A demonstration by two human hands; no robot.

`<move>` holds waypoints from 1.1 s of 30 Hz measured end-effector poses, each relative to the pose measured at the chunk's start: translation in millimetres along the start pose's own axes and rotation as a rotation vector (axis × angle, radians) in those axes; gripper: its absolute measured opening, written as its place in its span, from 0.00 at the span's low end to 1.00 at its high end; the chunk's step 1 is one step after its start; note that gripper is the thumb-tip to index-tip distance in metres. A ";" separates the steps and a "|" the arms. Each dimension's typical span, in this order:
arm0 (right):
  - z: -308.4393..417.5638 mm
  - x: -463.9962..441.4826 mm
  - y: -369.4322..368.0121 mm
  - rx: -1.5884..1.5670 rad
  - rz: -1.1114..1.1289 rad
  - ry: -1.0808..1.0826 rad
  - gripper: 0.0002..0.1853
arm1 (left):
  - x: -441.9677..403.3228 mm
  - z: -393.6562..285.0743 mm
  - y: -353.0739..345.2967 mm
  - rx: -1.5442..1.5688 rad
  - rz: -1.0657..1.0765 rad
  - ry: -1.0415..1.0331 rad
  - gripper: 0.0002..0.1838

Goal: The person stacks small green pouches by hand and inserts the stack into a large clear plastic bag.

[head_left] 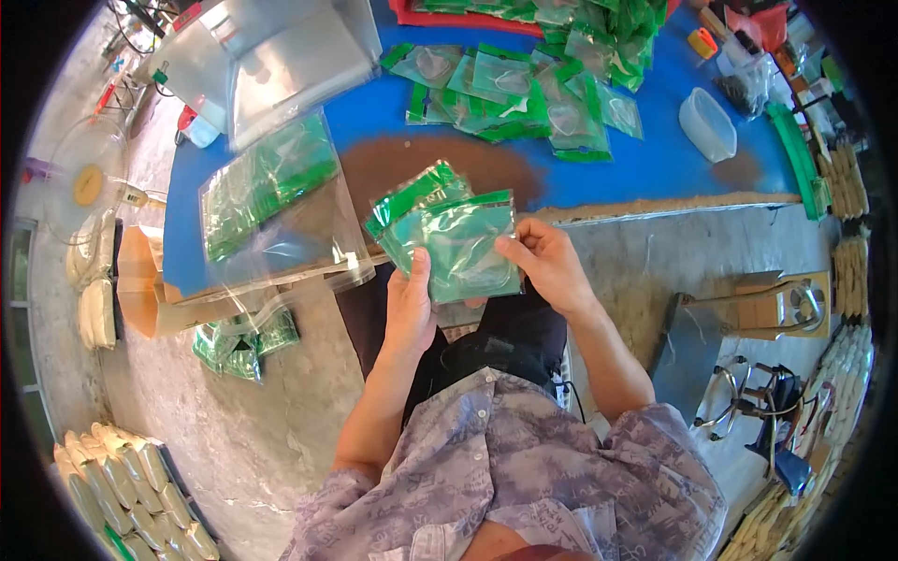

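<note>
Open concrete floor [629, 266] before blue table edge [645, 209]; left hand [410, 304], thumb up, clasps green plastic packets [468, 245], right hand [550, 266] pinching their side.

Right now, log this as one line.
left hand: holding green plastic packets; right hand: pinching front packet's edge; packet pile: on blue table

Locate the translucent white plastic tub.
In the head view, the translucent white plastic tub sits near the right end of the blue tabletop, between the spread green-and-clear packets and the long green strip.
</note>
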State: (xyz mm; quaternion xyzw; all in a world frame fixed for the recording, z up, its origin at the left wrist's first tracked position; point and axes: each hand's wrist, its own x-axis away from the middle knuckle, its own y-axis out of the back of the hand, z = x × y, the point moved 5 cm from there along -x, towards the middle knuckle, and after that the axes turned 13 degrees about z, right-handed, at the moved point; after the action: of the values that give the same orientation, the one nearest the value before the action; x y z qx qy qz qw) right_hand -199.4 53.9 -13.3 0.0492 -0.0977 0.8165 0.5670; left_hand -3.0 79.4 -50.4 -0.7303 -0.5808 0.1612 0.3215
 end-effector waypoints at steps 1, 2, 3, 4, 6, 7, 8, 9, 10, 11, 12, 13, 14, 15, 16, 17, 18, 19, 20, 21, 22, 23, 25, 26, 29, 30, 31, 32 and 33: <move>1.0 1.4 1.5 -0.046 0.017 0.002 0.08 | 0.4 0.2 2.9 -0.013 -0.014 0.005 0.25; 3.5 3.9 2.1 -0.092 0.034 0.002 0.07 | 1.0 -0.1 3.8 -0.014 -0.024 0.012 0.25; 7.9 5.5 1.8 -0.138 0.050 0.001 0.07 | 1.6 -0.5 4.7 -0.015 -0.034 0.019 0.24; 12.5 6.5 1.5 -0.129 0.073 -0.013 0.07 | 1.8 -1.3 3.7 -0.005 -0.038 0.029 0.24; 18.7 9.4 0.4 -0.116 0.111 -0.043 0.07 | 2.3 0.1 3.5 0.034 -0.042 0.045 0.23; 18.3 10.7 1.2 -0.110 0.100 -0.053 0.07 | 1.9 2.3 4.1 0.061 -0.040 0.049 0.22; 17.8 11.9 1.8 -0.104 0.088 -0.062 0.07 | 1.4 3.6 4.0 0.089 -0.038 0.053 0.22; 17.5 12.4 2.3 -0.098 0.079 -0.072 0.07 | 0.9 4.9 2.6 0.114 -0.033 0.079 0.22; 18.0 12.6 1.9 -0.109 0.089 -0.068 0.07 | 0.7 6.0 0.7 0.141 -0.029 0.104 0.22; 18.6 13.0 1.7 -0.120 0.101 -0.064 0.07 | 0.8 7.4 -0.6 0.168 -0.026 0.129 0.22; 19.1 13.0 1.8 -0.130 0.112 -0.061 0.07 | 0.1 10.1 5.4 0.154 -0.046 0.123 0.22; 17.9 12.3 11.5 -0.157 -0.009 0.050 0.07 | -1.1 14.5 16.3 0.140 -0.066 0.118 0.22; 11.2 11.1 24.4 -0.184 -0.130 0.161 0.06 | -1.6 15.5 24.8 0.126 -0.086 0.113 0.22; 9.7 12.0 37.6 -0.211 -0.252 0.271 0.06 | -0.5 5.8 22.2 0.146 -0.073 0.076 0.22; 24.2 17.5 53.6 -0.238 -0.444 0.329 0.06 | 0.0 -0.7 21.2 0.198 -0.037 0.052 0.22; 39.5 16.7 62.5 -0.297 -0.541 0.435 0.06 | 0.3 -6.2 20.2 0.249 0.001 0.030 0.22; 47.8 19.2 69.6 -0.355 -0.640 0.540 0.06 | 0.8 -9.5 19.6 0.300 0.040 0.013 0.22; 43.8 17.1 69.3 -0.259 -0.624 0.489 0.06 | 0.1 -11.1 18.7 0.326 0.117 -0.016 0.24; 35.7 12.1 67.4 -0.165 -0.605 0.439 0.06 | -0.8 -11.5 16.0 0.321 0.139 -0.024 0.24; 30.9 7.9 62.2 -0.073 -0.584 0.385 0.06 | -0.6 -11.6 12.3 0.317 0.159 -0.031 0.24; 37.1 4.8 41.0 -0.084 -0.465 0.375 0.06 | -2.4 -12.4 8.5 0.312 0.182 -0.039 0.24; 23.1 -2.6 32.0 -0.074 -0.344 0.345 0.05 | -4.0 -12.1 6.9 0.272 0.165 -0.029 0.25; 22.6 -3.1 2.9 -0.099 -0.150 0.309 0.05 | -3.4 -11.5 5.0 0.195 0.119 -0.008 0.25; 20.9 0.5 -3.5 -0.149 -0.090 0.234 0.06 | -2.6 -12.1 2.6 0.260 0.098 0.027 0.25; 18.4 2.7 -17.7 -0.179 0.051 0.113 0.08 | 2.5 -13.0 1.0 0.253 0.066 0.078 0.25; 12.1 0.4 -18.2 -0.182 0.101 0.101 0.09 | 4.6 -9.1 4.3 0.119 0.082 0.058 0.25; 8.7 -1.0 -15.4 -0.197 0.124 0.085 0.09 | 4.4 -7.3 6.6 -0.014 0.101 0.036 0.25; 6.8 -2.4 -13.1 -0.211 0.147 0.068 0.10 | 3.2 -6.0 9.3 -0.045 0.100 0.025 0.26; 12.9 -2.3 -10.1 -0.242 0.144 0.044 0.10 | 2.5 -6.3 9.3 -0.075 0.099 0.014 0.27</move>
State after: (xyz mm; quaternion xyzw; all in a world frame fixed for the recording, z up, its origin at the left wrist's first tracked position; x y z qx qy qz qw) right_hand -189.6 52.4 -0.1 -0.0444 -0.1864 0.8380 0.5108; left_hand 8.5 78.9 -51.4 -0.7707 -0.5475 0.1497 0.2895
